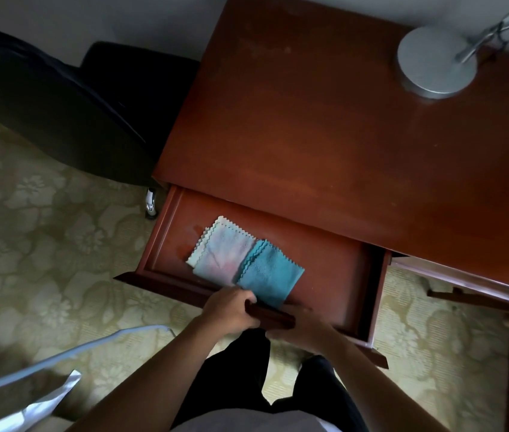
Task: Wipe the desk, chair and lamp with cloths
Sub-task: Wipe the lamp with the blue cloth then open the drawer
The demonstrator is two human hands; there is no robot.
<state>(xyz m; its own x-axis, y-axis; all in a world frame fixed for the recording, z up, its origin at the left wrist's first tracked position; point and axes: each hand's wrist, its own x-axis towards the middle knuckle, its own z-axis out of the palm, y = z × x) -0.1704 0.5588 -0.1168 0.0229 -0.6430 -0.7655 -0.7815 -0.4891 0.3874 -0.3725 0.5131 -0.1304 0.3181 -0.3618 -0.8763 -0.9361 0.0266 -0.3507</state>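
A reddish wooden desk (334, 126) fills the upper right, with its drawer (334, 269) pulled out toward me. Inside the drawer lie folded cloths: a pale pink-white one (225, 254) and a teal one (270, 272) overlapping it. My left hand (231, 310) grips the drawer's front handle (273, 316) from the left. My right hand (303, 330) holds the same handle from the right and below, its fingers partly hidden. A silver lamp base (435, 62) stands at the desk's far right corner. A black chair (56, 98) sits left of the desk.
Patterned beige carpet (44, 232) covers the floor. A chair caster (151, 202) stands beside the drawer's left corner. White fabric (44, 397) lies at the lower left. A second drawer front (481, 291) juts out on the right. My legs in dark trousers stand below the drawer.
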